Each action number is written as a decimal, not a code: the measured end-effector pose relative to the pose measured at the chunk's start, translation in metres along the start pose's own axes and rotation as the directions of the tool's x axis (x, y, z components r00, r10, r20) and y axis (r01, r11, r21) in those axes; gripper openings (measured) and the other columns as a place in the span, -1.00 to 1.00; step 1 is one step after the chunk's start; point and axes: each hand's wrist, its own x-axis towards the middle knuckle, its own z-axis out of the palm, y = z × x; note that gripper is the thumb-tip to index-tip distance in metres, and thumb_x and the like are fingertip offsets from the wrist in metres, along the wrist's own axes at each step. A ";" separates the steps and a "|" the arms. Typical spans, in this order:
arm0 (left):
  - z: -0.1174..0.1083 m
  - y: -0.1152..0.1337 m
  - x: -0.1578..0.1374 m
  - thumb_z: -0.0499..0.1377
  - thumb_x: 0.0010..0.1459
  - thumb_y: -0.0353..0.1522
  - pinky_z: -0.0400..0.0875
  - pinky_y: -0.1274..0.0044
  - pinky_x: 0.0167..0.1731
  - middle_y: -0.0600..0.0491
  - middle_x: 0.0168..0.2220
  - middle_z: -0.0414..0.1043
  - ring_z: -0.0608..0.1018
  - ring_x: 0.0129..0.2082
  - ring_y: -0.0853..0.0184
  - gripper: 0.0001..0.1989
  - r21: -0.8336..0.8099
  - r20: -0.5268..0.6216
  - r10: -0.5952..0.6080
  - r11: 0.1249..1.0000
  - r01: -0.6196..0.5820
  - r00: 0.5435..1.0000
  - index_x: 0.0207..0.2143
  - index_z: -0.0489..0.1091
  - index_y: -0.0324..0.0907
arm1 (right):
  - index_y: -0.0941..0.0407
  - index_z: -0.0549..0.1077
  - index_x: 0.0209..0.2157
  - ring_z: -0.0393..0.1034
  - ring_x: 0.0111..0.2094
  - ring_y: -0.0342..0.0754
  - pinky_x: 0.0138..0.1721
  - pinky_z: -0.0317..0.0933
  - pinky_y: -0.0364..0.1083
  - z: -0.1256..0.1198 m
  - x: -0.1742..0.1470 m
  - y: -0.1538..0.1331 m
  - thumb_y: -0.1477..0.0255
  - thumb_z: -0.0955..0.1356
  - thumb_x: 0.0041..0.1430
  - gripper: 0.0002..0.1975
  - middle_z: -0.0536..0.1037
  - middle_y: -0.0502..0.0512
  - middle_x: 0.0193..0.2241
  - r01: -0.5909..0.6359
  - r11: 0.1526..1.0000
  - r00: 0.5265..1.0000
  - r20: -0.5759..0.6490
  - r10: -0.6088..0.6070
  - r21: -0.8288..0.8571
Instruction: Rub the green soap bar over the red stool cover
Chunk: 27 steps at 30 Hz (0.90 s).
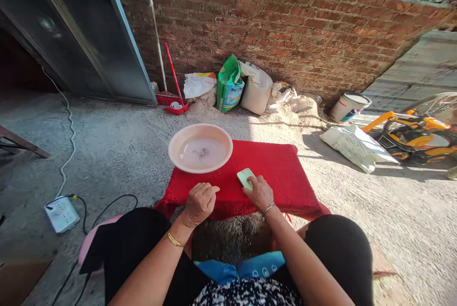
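Observation:
My right hand rests on a small pale green flat object lying on a red cloth spread over a low stand. Fingers of that hand press its near end. My left hand hovers over the cloth's near edge with fingers curled loosely; whether anything small is pinched in them is unclear. A pink plastic basin with shallow water and a few dark grains sits at the cloth's far left corner. Below the cloth, between my knees, lies a container of grainy material.
A brick wall stands behind, with sacks, a sand pile, a red dustpan and a bucket. A white bag and an orange toy vehicle are at right. A power strip with cables lies at left.

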 end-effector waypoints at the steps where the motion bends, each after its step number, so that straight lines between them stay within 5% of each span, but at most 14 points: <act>1: 0.001 0.000 0.001 0.00 0.17 -0.55 0.30 0.48 -0.38 0.05 -0.48 0.38 0.41 -0.43 0.34 -0.79 0.004 0.010 -0.002 1.000 0.001 1.000 -0.28 0.38 -0.18 | 0.01 0.42 -0.07 0.34 -0.21 0.00 -0.25 0.15 -0.10 -0.009 -0.001 0.023 0.20 0.33 0.14 -0.66 0.38 0.13 -0.21 -0.133 0.991 0.991 0.002 0.133 -0.016; 3: 0.005 -0.001 0.004 -0.01 0.18 -0.54 0.31 0.48 -0.38 0.04 -0.48 0.38 0.41 -0.43 0.33 -0.79 0.022 0.034 -0.023 1.000 0.022 0.999 -0.29 0.39 -0.19 | 0.01 0.41 -0.04 0.36 -0.21 0.03 -0.27 0.16 -0.08 -0.025 -0.007 0.056 0.15 0.30 0.15 -0.62 0.37 0.15 -0.21 -0.335 0.942 0.942 -0.009 0.335 -0.013; 5: 0.010 -0.003 0.007 -0.02 0.18 -0.53 0.32 0.47 -0.36 0.04 -0.47 0.39 0.43 -0.42 0.32 -0.79 0.046 0.066 -0.062 0.997 0.059 0.996 -0.27 0.40 -0.19 | 0.00 0.40 -0.04 0.36 -0.20 0.03 -0.28 0.16 -0.08 -0.031 -0.017 0.061 0.12 0.30 0.16 -0.61 0.36 0.14 -0.20 -0.366 0.930 0.929 -0.048 0.366 0.024; 10: 0.034 0.000 0.014 -0.02 0.20 -0.51 0.35 0.45 -0.28 0.02 -0.37 0.45 0.47 -0.35 0.30 -0.76 0.115 0.191 -0.114 0.989 0.093 0.975 -0.19 0.39 -0.20 | -0.02 0.42 -0.08 0.34 -0.18 -0.03 -0.23 0.15 -0.14 -0.002 -0.033 -0.009 0.18 0.36 0.11 -0.66 0.37 0.08 -0.20 0.039 0.988 0.997 -0.070 -0.029 0.148; 13: 0.046 0.004 0.015 -0.02 0.22 -0.48 0.35 0.43 -0.26 0.01 -0.33 0.46 0.48 -0.32 0.28 -0.76 0.171 0.278 -0.119 0.983 0.073 0.953 -0.14 0.39 -0.19 | -0.03 0.44 -0.10 0.34 -0.19 -0.03 -0.21 0.16 -0.14 0.010 -0.025 -0.019 0.21 0.37 0.10 -0.67 0.38 0.08 -0.21 0.088 0.985 0.996 -0.017 -0.086 0.149; 17: 0.050 0.007 0.015 0.00 0.22 -0.45 0.37 0.42 -0.22 -0.01 -0.27 0.47 0.49 -0.27 0.27 -0.74 0.220 0.344 -0.155 0.972 0.081 0.926 -0.08 0.37 -0.18 | -0.02 0.42 -0.06 0.35 -0.19 -0.01 -0.22 0.17 -0.11 -0.008 -0.017 0.061 0.20 0.34 0.12 -0.65 0.36 0.11 -0.19 -0.185 0.976 0.983 0.021 0.184 0.112; 20: 0.046 0.005 0.015 0.00 0.22 -0.45 0.38 0.42 -0.21 -0.03 -0.25 0.47 0.50 -0.25 0.26 -0.73 0.238 0.337 -0.188 0.965 0.110 0.923 -0.07 0.38 -0.17 | 0.02 0.39 0.00 0.36 -0.20 0.02 -0.20 0.18 -0.07 -0.032 -0.021 0.124 0.17 0.32 0.14 -0.59 0.35 0.15 -0.20 -0.483 0.873 0.874 -0.026 0.485 0.062; 22: 0.044 0.002 0.016 -0.01 0.22 -0.45 0.39 0.43 -0.23 -0.04 -0.25 0.48 0.50 -0.26 0.26 -0.73 0.233 0.309 -0.194 0.965 0.123 0.931 -0.08 0.38 -0.18 | 0.02 0.38 0.00 0.35 -0.20 0.03 -0.20 0.18 -0.06 -0.040 -0.026 0.132 0.15 0.32 0.14 -0.58 0.35 0.15 -0.19 -0.527 0.847 0.844 -0.067 0.531 0.078; 24: 0.043 -0.001 0.017 -0.01 0.21 -0.46 0.40 0.43 -0.24 -0.04 -0.27 0.48 0.51 -0.28 0.27 -0.74 0.214 0.267 -0.189 0.968 0.133 0.945 -0.08 0.37 -0.19 | 0.01 0.40 -0.03 0.33 -0.19 0.00 -0.22 0.17 -0.08 -0.035 -0.031 0.109 0.16 0.33 0.14 -0.61 0.35 0.13 -0.18 -0.406 0.904 0.901 -0.107 0.421 0.133; 27: 0.045 -0.003 0.019 0.00 0.20 -0.47 0.41 0.43 -0.23 -0.04 -0.28 0.48 0.51 -0.28 0.28 -0.75 0.175 0.214 -0.172 0.975 0.136 0.962 -0.09 0.35 -0.21 | -0.01 0.43 -0.10 0.31 -0.20 -0.04 -0.22 0.15 -0.13 -0.014 -0.035 0.046 0.21 0.36 0.11 -0.68 0.36 0.08 -0.21 -0.064 0.974 0.989 -0.115 0.091 0.216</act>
